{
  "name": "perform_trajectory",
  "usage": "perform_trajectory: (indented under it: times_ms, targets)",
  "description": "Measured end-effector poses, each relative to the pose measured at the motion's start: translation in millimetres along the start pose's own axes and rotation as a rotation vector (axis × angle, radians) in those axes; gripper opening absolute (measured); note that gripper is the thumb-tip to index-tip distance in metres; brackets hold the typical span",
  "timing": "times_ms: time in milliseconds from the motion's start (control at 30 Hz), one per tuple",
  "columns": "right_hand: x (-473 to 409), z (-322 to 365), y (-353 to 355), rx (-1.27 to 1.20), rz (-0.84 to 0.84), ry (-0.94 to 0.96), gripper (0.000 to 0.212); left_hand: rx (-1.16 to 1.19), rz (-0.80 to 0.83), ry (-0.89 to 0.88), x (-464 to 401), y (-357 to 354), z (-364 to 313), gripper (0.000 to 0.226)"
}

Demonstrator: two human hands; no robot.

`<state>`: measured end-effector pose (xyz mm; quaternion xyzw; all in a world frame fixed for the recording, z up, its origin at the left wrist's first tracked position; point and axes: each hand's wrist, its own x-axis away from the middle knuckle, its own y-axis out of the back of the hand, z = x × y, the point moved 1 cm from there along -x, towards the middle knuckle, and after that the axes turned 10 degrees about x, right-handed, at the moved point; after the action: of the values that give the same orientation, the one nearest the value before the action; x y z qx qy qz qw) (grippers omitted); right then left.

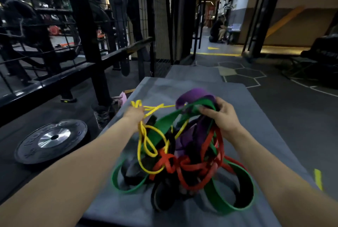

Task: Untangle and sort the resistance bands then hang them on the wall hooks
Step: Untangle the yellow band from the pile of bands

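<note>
Rubber, soft and elastic by the look of it, made up the whole tangle of resistance bands (175,153), which lay heaped on a grey mat (247,117) on the floor. All positions below are given relative to that tangle.

At its far left edge, the left hand (134,115) gripped the yellow band (144,146), fingers curled round a bunch of its thin loops and drawing a strand taut across the top. At the far right edge, the right hand (224,115) held the upper folds, fingers clamped on the green band (201,104) with the purple band (193,95) bulging just above them.

Handling judgement: the bands appeared light, limp and stretchy, likely grippy against one another, so pulling hard would tighten the knots. The yellow, being thinnest, seemed best taken at a free loop and fed back through; the wide green and purple offered flat stretches suited to a full grasp.

Count by colour: yellow, green, purple, red band (193,167) and black band (162,197), five colours. Whether any colour comprised more than one band could not be determined; the green showed loops on both near sides.

Left of the tangle, well apart on the floor, lay one weight plate (51,140). No wall hooks could be identified.
</note>
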<state>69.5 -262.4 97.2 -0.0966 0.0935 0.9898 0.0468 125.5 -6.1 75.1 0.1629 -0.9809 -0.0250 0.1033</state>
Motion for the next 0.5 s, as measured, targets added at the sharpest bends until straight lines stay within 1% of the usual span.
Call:
perform_trajectory:
  times_ms: [67, 100, 200, 233, 267, 300, 367, 400, 433, 467, 500]
  targets:
    - [-4.9, 2.7, 15.0, -0.020, -0.063, -0.021, 0.019, 0.032, -0.054, 0.033, -1.7, 8.5, 5.3, 0.022]
    - [-7.1, 1.0, 19.4, -0.001, -0.100, -0.049, 0.017, 0.043, -0.068, 0.038, -2.9, 12.2, 8.1, 0.023]
    - [-15.4, -16.9, 19.4, 0.135, -0.252, -0.163, 0.020, 0.033, -0.036, 0.039, 3.3, 13.9, 11.4, 0.024]
    - [-17.6, -22.1, 16.5, 0.228, -0.277, -0.194, 0.026, 0.031, -0.004, 0.041, 7.0, 12.3, 12.2, 0.024]
    - [-20.0, -26.1, 13.4, 0.345, -0.266, -0.227, 0.034, 0.040, 0.025, 0.052, 10.3, 9.6, 13.5, 0.026]
    - [-21.4, -27.0, 10.9, 0.482, -0.225, -0.261, 0.043, 0.060, 0.054, 0.053, 13.1, 7.8, 14.7, 0.028]
    - [-21.1, -20.5, 5.7, 0.807, -0.128, -0.285, 0.070, 0.096, 0.090, 0.065, 18.8, 6.4, 18.3, 0.029]
    - [-19.5, -14.6, 2.7, 0.930, -0.104, -0.254, 0.084, 0.107, 0.102, 0.079, 20.4, 7.0, 20.6, 0.029]
    - [-16.0, -6.8, -1.1, 0.995, -0.107, -0.192, 0.094, 0.121, 0.113, 0.092, 22.6, 8.6, 22.0, 0.029]
    - [-11.4, 1.1, -6.2, 1.022, -0.130, -0.103, 0.097, 0.135, 0.123, 0.104, 23.2, 10.3, 23.5, 0.029]
    - [-5.8, 8.8, -12.9, 1.037, -0.154, 0.015, 0.091, 0.148, 0.123, 0.112, 24.5, 12.3, 23.8, 0.029]
